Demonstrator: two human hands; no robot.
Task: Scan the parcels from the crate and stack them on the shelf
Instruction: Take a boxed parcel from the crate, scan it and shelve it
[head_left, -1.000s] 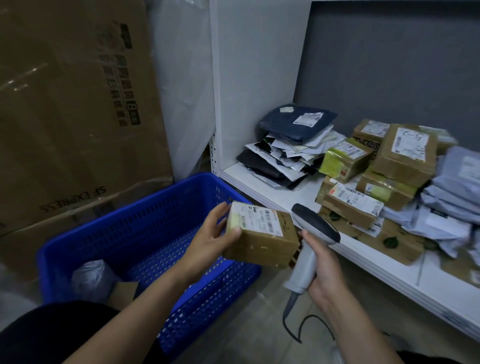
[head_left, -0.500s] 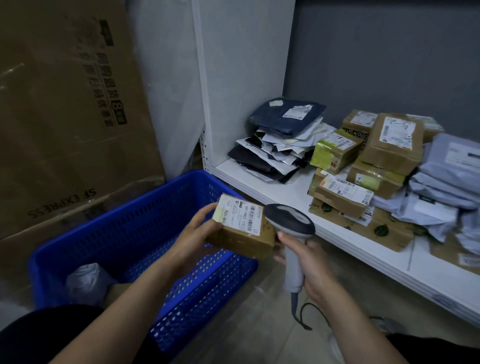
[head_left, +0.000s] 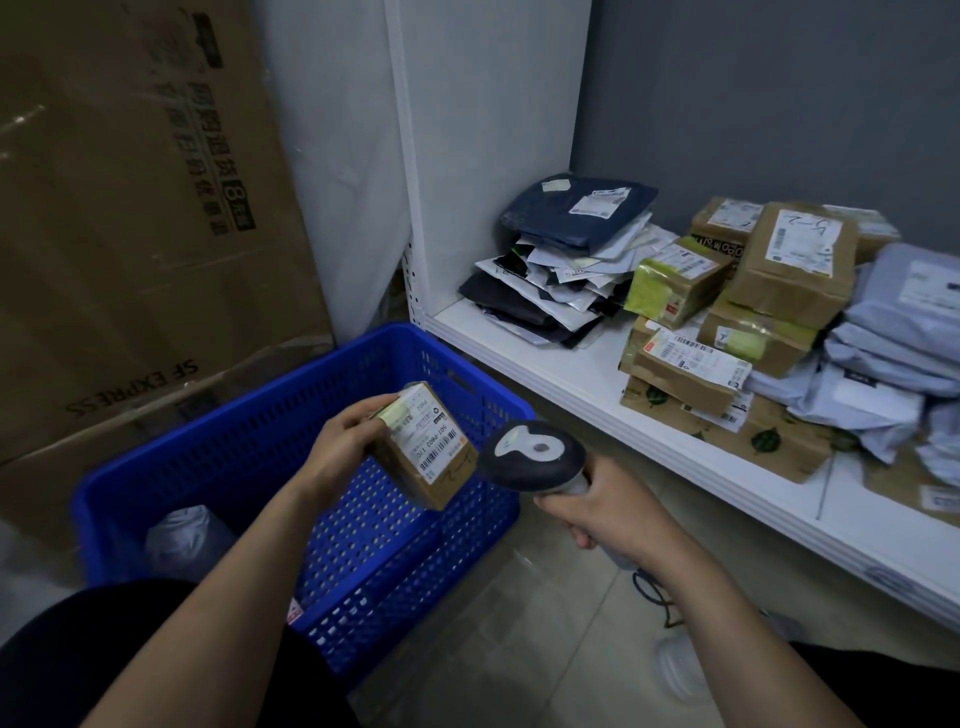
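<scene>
Parcel (head_left: 425, 447) in left hand (head_left: 337, 449); scanner (head_left: 532, 457) in right hand (head_left: 605, 506).

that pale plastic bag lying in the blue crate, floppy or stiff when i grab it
Probably floppy: the pale bag in the blue crate looks crumpled and rounded, without firm edges. Its shiny plastic may be slippery under a light pinch. Unlikely to roll, slumped in the crate's corner.

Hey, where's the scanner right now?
Head view, lower centre: the scanner is in the right hand, just right of the box that the left hand holds above the crate.
</scene>
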